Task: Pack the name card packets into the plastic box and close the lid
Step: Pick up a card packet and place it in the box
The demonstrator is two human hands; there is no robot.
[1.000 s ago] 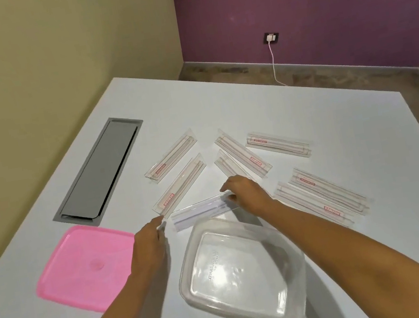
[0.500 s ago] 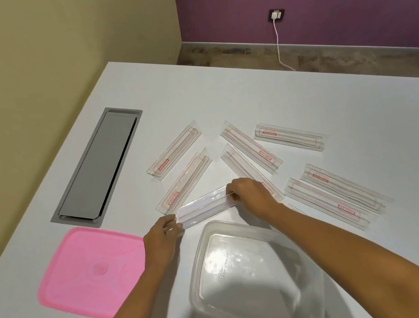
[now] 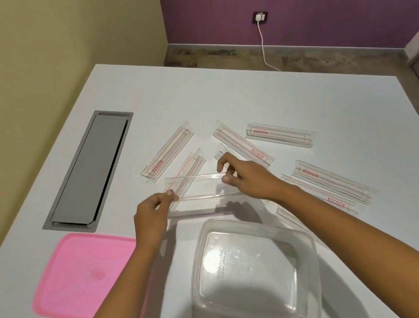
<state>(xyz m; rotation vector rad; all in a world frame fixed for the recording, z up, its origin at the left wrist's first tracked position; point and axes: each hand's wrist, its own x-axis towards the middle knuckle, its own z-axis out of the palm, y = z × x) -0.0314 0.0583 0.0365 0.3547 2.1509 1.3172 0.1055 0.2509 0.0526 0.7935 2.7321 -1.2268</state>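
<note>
Both hands grip one clear name card packet [image 3: 202,189] by its ends: the left hand [image 3: 149,218] pinches the left end between thumb and fingers, and the right hand [image 3: 250,178] pinches the right end the same way. The packet hangs level above the white surface [image 3: 260,89], just beyond the far rim of the clear plastic box [image 3: 252,273], casting a shadow beneath it. The box stands open and empty, nearest the person. Its pink lid [image 3: 83,274] lies flat to the left of the box, apart from it. Beyond the box the other packets [image 3: 280,134] lie scattered flat on the surface, each with a red label; two sit past the held packet on the left, several fan out to the right of the box. A grey cable hatch [image 3: 91,169] is set into the surface beyond the lid. On the purple wall behind, a white charger [image 3: 259,16] sits plugged into a socket.
</note>
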